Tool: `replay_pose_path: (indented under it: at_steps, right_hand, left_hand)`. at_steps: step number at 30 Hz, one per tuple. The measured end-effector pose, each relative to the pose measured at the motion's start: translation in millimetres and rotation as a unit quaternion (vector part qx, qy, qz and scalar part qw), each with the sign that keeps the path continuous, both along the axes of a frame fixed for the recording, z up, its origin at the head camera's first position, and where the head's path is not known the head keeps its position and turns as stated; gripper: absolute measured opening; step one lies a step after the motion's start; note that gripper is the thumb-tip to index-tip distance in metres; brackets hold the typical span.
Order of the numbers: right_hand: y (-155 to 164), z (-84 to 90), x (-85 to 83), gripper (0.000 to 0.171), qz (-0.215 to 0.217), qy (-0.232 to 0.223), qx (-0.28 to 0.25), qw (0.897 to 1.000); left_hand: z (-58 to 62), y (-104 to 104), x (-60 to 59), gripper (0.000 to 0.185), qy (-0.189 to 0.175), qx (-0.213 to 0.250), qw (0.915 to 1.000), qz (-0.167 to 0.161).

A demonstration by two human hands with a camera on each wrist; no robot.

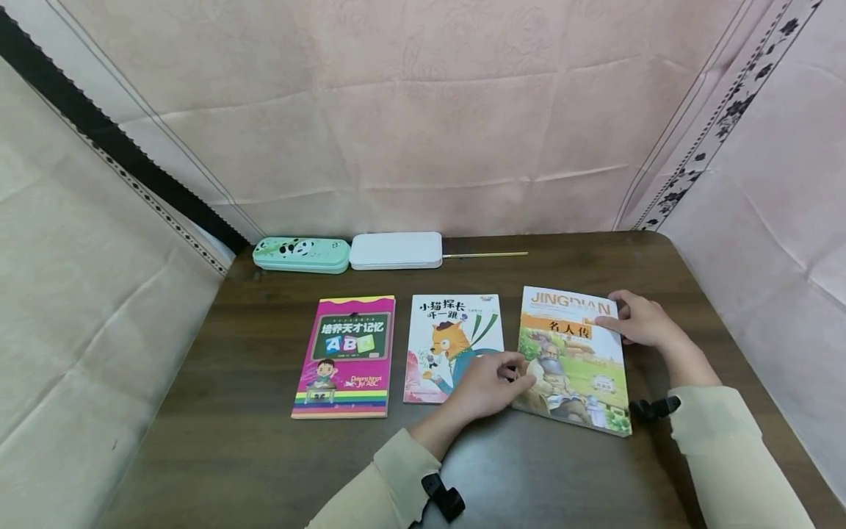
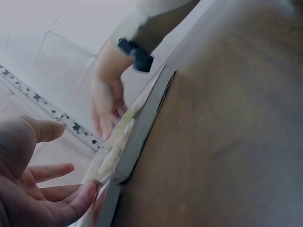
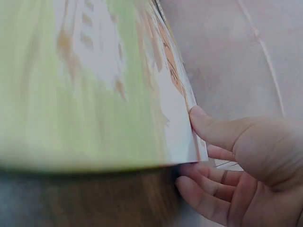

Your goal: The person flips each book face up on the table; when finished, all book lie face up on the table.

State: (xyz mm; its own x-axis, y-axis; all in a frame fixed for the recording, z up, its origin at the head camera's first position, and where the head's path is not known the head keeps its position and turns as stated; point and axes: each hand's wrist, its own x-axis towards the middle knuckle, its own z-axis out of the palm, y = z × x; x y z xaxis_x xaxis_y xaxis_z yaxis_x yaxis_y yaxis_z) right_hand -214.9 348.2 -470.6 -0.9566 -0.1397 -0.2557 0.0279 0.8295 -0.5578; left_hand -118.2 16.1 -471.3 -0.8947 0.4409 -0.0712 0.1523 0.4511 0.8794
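Observation:
A thick paperback book (image 1: 573, 360) with a "JINGDIAN" title and a green picture cover lies slightly turned at the right of the row. My right hand (image 1: 640, 320) grips its upper right edge; in the right wrist view the thumb (image 3: 201, 118) lies on the cover and the other fingers curl below the edge. My left hand (image 1: 489, 383) is at the book's left side, a fingertip (image 2: 89, 191) right at the book's edge in the left wrist view, its thumb apart. Partly behind this hand is a thin cat picture book (image 1: 429, 330).
Left of these lies a pink book (image 1: 344, 360) with a rainbow stripe. Along the table's back edge are a green panda pencil case (image 1: 300, 255), a white case (image 1: 396, 251) and a thin gold stick (image 1: 489, 255). Cloth curtains (image 1: 463, 132) surround the wooden table (image 1: 218, 441).

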Motion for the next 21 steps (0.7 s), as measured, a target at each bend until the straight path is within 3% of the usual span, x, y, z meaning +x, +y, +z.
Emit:
replay_pose_path:
  at_steps: [9,15,18,21]
  right_hand:
    - [-5,0.0,-18.7,0.076,0.027,0.013,0.011,0.999]
    - [-8,1.2,-20.0,0.074,0.032,0.012,0.006,0.999]
    - [-10,-0.7,-17.2,0.074,0.025,0.03,0.015,0.999]
    - [-14,-2.8,-11.5,0.075,0.01,0.057,0.023,0.998]
  left_hand:
    - [-2.0,12,13.2,0.042,-0.017,0.006,0.9998,-0.008]
    - [-5.2,13,15.8,0.043,-0.024,0.013,0.9995,-0.014]
    - [-6.1,9,16.7,0.041,-0.005,0.017,0.9996,-0.023]
    - [-7.0,0,17.3,0.039,0.039,-0.003,0.9988,-0.03]
